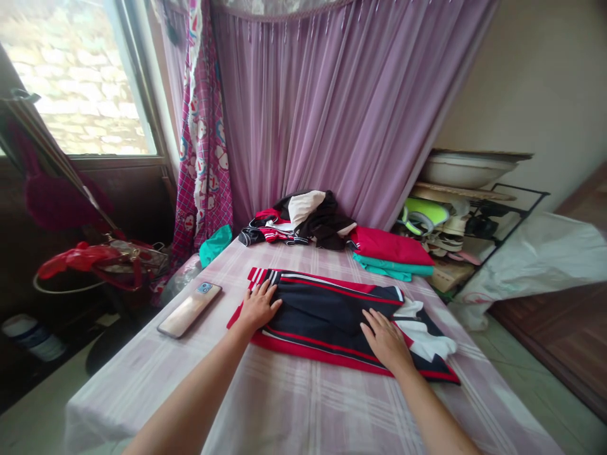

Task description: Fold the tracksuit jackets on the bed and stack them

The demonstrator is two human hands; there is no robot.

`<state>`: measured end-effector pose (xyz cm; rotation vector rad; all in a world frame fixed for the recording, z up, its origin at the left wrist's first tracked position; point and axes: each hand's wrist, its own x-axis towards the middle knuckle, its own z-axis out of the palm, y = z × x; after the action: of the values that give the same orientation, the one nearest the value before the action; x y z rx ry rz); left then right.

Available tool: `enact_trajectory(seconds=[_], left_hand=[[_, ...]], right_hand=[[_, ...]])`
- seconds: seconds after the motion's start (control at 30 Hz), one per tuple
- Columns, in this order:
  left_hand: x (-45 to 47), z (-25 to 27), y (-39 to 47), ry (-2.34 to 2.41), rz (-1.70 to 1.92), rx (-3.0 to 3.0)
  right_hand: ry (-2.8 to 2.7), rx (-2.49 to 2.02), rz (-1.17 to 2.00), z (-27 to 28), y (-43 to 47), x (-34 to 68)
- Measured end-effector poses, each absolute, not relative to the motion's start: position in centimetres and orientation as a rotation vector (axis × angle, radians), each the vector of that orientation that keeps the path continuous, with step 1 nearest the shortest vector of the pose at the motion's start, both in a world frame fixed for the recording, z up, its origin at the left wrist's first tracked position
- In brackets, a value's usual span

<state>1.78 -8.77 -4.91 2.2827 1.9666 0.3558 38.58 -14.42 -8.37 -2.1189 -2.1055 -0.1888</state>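
A navy, red and white jacket [322,309] lies spread out on the table, one navy sleeve with red and white stripes running lengthwise across its front. My left hand [258,306] rests flat on the jacket's left end, by the striped ribbed edge, fingers spread. Toward the right end, my right hand [385,338] lies palm down on the navy cloth, its fingers stretched out too. Beyond that hand, a white part [422,338] of the garment shows. Neither hand grips the cloth.
A phone [190,309] lies face down on the checked tablecloth [284,404], left of the jacket. At the back are a heap of clothes [303,218] and a folded red and green stack [391,249]. A rack with shoes [446,234] stands right, beside a white plastic bag [535,259].
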Motion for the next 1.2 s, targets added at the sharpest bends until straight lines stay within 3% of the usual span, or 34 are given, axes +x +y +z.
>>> enact_trajectory(seconds=[0.43,1.2], left_hand=[[2.1,-5.6,-8.7,1.984,0.345,2.318],[0.4,-7.0,-7.1,1.993,0.294,2.418]], right_hand=[[-2.085,-2.038,-0.161,-9.7,-14.3,40.2],[-2.008,-2.068,-0.013,-5.4,-15.5,37.6]])
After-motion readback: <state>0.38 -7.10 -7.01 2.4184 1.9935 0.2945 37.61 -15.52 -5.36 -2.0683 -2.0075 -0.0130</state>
